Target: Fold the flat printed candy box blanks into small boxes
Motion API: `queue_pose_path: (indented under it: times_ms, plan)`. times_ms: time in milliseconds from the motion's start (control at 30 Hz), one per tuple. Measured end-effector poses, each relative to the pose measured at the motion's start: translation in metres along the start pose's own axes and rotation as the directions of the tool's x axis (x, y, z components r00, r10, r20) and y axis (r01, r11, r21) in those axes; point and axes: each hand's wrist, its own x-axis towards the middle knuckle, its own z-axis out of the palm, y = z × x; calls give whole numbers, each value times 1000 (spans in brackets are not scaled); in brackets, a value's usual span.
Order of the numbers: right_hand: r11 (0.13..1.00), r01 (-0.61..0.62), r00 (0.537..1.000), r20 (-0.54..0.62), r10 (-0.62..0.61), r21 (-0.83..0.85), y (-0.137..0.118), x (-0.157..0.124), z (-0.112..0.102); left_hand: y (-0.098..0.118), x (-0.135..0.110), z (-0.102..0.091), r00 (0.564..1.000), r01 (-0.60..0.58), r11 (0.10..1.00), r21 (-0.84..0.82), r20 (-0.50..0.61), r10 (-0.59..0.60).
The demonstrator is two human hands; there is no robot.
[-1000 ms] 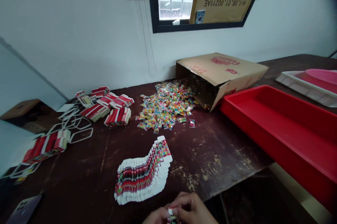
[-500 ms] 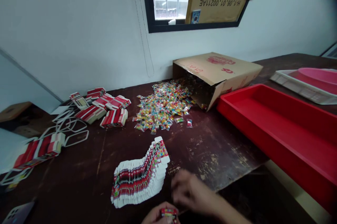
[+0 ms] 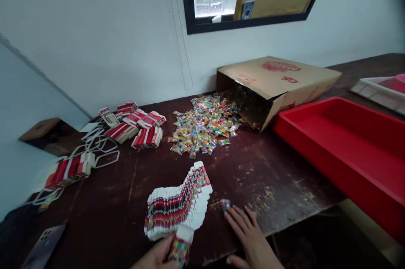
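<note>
My left hand [image 3: 161, 253] is closed around a small printed candy box [image 3: 180, 248], whose white end flap stands up and open. My right hand [image 3: 248, 233] lies on the dark table, fingers stretched out and somewhat apart. Its fingertips touch or just meet a small wrapped candy packet [image 3: 225, 205]. Beside the hands fans a row of flat, unfolded candy boxes [image 3: 177, 205], red and white, overlapping one another. Farther back spreads a heap of colourful candy packets [image 3: 205, 125], with one packet [image 3: 224, 142] lying loose at its near right edge.
A cardboard carton [image 3: 284, 75] lies on its side behind the heap. To the right, a red tray [image 3: 316, 163] overhangs the table edge. Bundled boxes [image 3: 147, 137] and white straps [image 3: 106, 151] lie left, with a phone [image 3: 44, 246] at front left.
A candy packet from beside the heap now lies near me at my right fingertips. My right hand has flattened onto the table. The box in my left hand has come farther into view.
</note>
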Motion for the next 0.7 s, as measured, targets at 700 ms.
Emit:
queue_pose_path:
  times_ms: [700]
  plan:
    - [980, -59, 974, -205, 99, 192, -34, 85, -79, 29, 60, 49, 992, -82, 996, 44, -95, 86]
